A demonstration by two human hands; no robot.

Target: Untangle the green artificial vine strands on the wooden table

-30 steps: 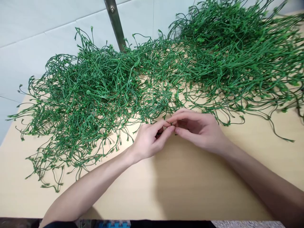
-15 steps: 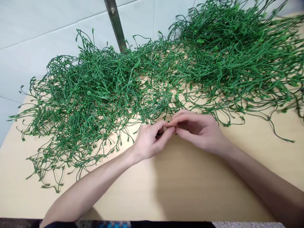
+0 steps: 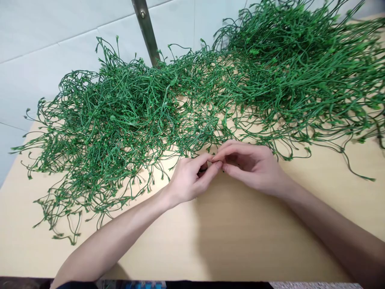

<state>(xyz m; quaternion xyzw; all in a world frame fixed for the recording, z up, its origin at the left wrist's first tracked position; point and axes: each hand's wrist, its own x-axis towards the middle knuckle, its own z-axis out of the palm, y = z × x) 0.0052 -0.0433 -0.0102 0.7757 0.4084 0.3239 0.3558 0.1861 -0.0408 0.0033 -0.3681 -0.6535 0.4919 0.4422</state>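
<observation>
My left hand (image 3: 189,178) and my right hand (image 3: 251,164) meet fingertip to fingertip at the middle of a pale wooden table (image 3: 228,237). Both pinch something small and dark between thumb and fingers; I cannot make out what it is. The hands rest at the near edge of a tangle of thin green plastic stems. One heap of stems (image 3: 108,124) lies left of the hands. A second, denser heap (image 3: 294,68) spreads across the far right.
A white tiled wall (image 3: 54,44) stands behind the table on the left. A slanted metal bar (image 3: 146,28) rises behind the left heap. Loose stem ends (image 3: 357,170) trail onto the table at the right.
</observation>
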